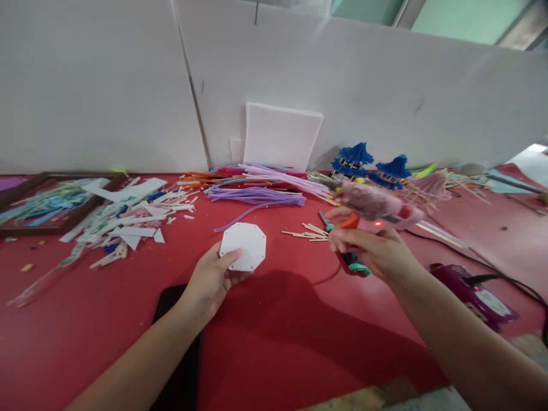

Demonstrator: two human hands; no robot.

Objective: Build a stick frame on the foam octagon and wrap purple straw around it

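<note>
My left hand (214,274) is closed on a white octagonal board (243,245), thumb on its upper face. Small dots or holes sit near the board's corners. To the right, my right hand (368,242) is wrapped around a glue gun (377,208) with an orange trigger, a fuzzy pinkish covering and a lit red light. Motion blurs its front end. Black-and-green cutters (357,265) show partly beneath that hand. Short thin wooden sticks (312,233) lie on the red table (265,325) between the two hands.
Purple pipe cleaners (257,197) lie by the wall, before leaning white sheets (280,134). Small models with blue roofs (391,168) stand back right. Paper scraps (137,220) and a brown frame (43,228) are left. A purple power strip (475,297) with cables sits right; a black phone-like slab (180,365) lies in front.
</note>
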